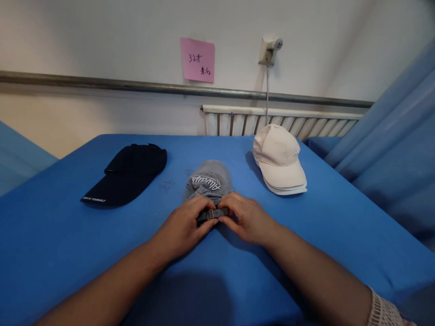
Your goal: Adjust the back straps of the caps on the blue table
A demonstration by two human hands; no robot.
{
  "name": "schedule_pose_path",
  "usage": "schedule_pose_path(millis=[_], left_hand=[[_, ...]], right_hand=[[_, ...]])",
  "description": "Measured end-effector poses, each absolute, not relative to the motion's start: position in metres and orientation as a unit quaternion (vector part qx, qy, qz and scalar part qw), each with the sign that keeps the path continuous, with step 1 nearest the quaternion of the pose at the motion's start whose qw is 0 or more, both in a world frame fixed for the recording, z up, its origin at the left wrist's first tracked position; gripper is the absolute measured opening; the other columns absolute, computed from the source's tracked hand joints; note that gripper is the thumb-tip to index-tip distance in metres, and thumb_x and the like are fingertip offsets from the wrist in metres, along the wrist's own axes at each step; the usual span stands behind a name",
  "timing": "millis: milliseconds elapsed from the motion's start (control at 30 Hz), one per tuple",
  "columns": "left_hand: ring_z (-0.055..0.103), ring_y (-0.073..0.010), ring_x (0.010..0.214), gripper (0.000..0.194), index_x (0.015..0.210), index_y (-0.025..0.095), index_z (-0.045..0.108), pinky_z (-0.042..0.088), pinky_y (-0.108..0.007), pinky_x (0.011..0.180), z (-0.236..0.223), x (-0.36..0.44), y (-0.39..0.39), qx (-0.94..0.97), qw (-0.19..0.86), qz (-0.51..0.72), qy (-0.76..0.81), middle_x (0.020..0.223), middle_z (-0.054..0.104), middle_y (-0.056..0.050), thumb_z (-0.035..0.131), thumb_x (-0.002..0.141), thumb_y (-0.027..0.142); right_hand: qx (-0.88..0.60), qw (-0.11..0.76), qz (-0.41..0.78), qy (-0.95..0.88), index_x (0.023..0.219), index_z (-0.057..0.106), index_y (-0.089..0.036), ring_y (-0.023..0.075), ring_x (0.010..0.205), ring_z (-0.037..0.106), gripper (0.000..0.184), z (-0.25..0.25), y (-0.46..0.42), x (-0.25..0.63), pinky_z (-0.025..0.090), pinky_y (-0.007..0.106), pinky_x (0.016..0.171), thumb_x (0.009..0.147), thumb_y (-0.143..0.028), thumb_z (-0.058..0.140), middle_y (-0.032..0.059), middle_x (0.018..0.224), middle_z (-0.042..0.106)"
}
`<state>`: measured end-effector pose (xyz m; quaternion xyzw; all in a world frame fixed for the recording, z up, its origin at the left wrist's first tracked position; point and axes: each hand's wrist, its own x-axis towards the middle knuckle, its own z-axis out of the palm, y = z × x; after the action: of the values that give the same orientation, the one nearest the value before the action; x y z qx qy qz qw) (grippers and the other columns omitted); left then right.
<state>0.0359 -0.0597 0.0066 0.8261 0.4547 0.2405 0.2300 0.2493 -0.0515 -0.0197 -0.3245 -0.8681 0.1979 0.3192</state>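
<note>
A grey baseball cap [215, 170] with white "Always" lettering lies in the middle of the blue table [84, 253]. Its back strap [213, 214], with a small gold-coloured buckle, faces me. My left hand [190, 222] pinches the strap on the buckle's left side, thumb below and fingers above. On the other side, my right hand [246, 217] pinches the strap's right part between thumb and fingers. The two thumbs come close together under the buckle. Both hands partly cover the near side of the cap.
To the left rests a black cap [136, 165]. Stacked beige caps [277, 147] stand at the right. Behind the table are a radiator [238, 122], a metal rail [136, 86], a pink note [198, 60] and a socket [268, 50] with a cord. A blue curtain [390, 131] hangs right.
</note>
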Motion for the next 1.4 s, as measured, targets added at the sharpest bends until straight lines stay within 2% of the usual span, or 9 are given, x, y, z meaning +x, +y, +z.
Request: schedule_pose_path(millis=[233, 333, 500, 667, 900, 1033, 1233, 1333, 1400], left_hand=[[0.058, -0.0177, 0.076, 0.012, 0.093, 0.023, 0.064, 0.045, -0.031, 0.071, 0.009, 0.036, -0.059, 0.827, 0.223, 0.242, 0.456, 0.084, 0.065, 0.000, 0.064, 0.086, 0.031], [0.058, -0.0176, 0.075, 0.012, 0.094, 0.022, 0.064, 0.046, -0.031, 0.071, 0.010, 0.036, -0.059, 0.823, 0.221, 0.246, 0.462, 0.084, 0.065, 0.000, 0.064, 0.086, 0.032], [0.059, -0.0178, 0.077, 0.012, 0.095, 0.023, 0.064, 0.046, -0.032, 0.072, 0.009, 0.036, -0.059, 0.829, 0.220, 0.242, 0.455, 0.086, 0.066, -0.001, 0.063, 0.088, 0.032], [0.059, -0.0177, 0.076, 0.008, 0.092, 0.023, 0.064, 0.045, -0.031, 0.071, 0.012, 0.039, -0.063, 0.833, 0.226, 0.231, 0.448, 0.083, 0.065, 0.000, 0.064, 0.086, 0.028], [0.059, -0.0192, 0.078, 0.008, 0.091, 0.023, 0.063, 0.044, -0.032, 0.073, 0.012, 0.040, -0.064, 0.834, 0.228, 0.232, 0.445, 0.084, 0.064, 0.000, 0.065, 0.084, 0.026], [0.059, -0.0183, 0.076, 0.010, 0.095, 0.023, 0.063, 0.043, -0.031, 0.071, 0.011, 0.036, -0.060, 0.840, 0.239, 0.214, 0.438, 0.085, 0.065, 0.000, 0.064, 0.085, 0.025], [0.063, -0.0186, 0.083, 0.015, 0.098, 0.021, 0.068, 0.046, -0.031, 0.076, 0.021, 0.034, -0.064, 0.868, 0.310, 0.148, 0.360, 0.092, 0.071, -0.003, 0.067, 0.083, 0.026], [0.064, -0.0172, 0.080, 0.014, 0.095, 0.020, 0.070, 0.048, -0.029, 0.074, 0.028, 0.029, -0.062, 0.851, 0.348, 0.170, 0.354, 0.087, 0.072, -0.002, 0.063, 0.088, 0.031], [0.062, -0.0157, 0.071, 0.017, 0.087, 0.019, 0.068, 0.046, -0.027, 0.067, 0.031, 0.023, -0.056, 0.827, 0.317, 0.218, 0.410, 0.078, 0.069, -0.001, 0.058, 0.091, 0.032]], right_hand=[[-0.325, 0.383, 0.233, -0.833, 0.090, 0.055, -0.021, 0.0165, 0.083, 0.058, 0.010, -0.023, -0.049, 0.248, 0.049, 0.030, 0.074, 0.091, -0.013, 0.060, 0.0036, 0.092, 0.061], [-0.347, 0.401, 0.258, -0.807, 0.091, 0.057, -0.021, 0.0151, 0.079, 0.060, 0.010, -0.025, -0.052, 0.244, 0.049, 0.028, 0.071, 0.090, -0.012, 0.062, 0.0020, 0.088, 0.063], [-0.389, 0.384, 0.316, -0.775, 0.098, 0.058, -0.022, 0.0126, 0.068, 0.058, 0.014, -0.027, -0.053, 0.242, 0.045, 0.025, 0.063, 0.088, -0.015, 0.064, -0.0017, 0.081, 0.065], [-0.388, 0.383, 0.369, -0.753, 0.088, 0.055, -0.021, 0.0110, 0.060, 0.052, 0.011, -0.024, -0.051, 0.245, 0.039, 0.022, 0.056, 0.085, -0.011, 0.057, -0.0055, 0.068, 0.057], [-0.389, 0.396, 0.403, -0.728, 0.085, 0.055, -0.022, 0.0109, 0.058, 0.049, 0.006, -0.025, -0.049, 0.247, 0.037, 0.022, 0.055, 0.084, -0.016, 0.056, -0.0058, 0.066, 0.055], [-0.421, 0.452, 0.390, -0.683, 0.092, 0.059, -0.020, 0.0122, 0.064, 0.056, 0.008, -0.036, -0.037, 0.251, 0.043, 0.024, 0.060, 0.086, -0.024, 0.056, -0.0032, 0.072, 0.061], [-0.461, 0.503, 0.383, -0.623, 0.089, 0.061, -0.021, 0.0124, 0.059, 0.055, 0.011, -0.050, -0.020, 0.256, 0.042, 0.024, 0.057, 0.085, -0.030, 0.056, -0.0045, 0.067, 0.061], [-0.460, 0.497, 0.375, -0.633, 0.088, 0.063, -0.021, 0.0124, 0.059, 0.056, 0.010, -0.048, -0.023, 0.253, 0.042, 0.024, 0.057, 0.084, -0.028, 0.057, -0.0041, 0.068, 0.063], [-0.454, 0.492, 0.372, -0.643, 0.088, 0.063, -0.021, 0.0126, 0.062, 0.058, 0.009, -0.046, -0.026, 0.251, 0.043, 0.024, 0.059, 0.084, -0.027, 0.059, -0.0032, 0.070, 0.065]])
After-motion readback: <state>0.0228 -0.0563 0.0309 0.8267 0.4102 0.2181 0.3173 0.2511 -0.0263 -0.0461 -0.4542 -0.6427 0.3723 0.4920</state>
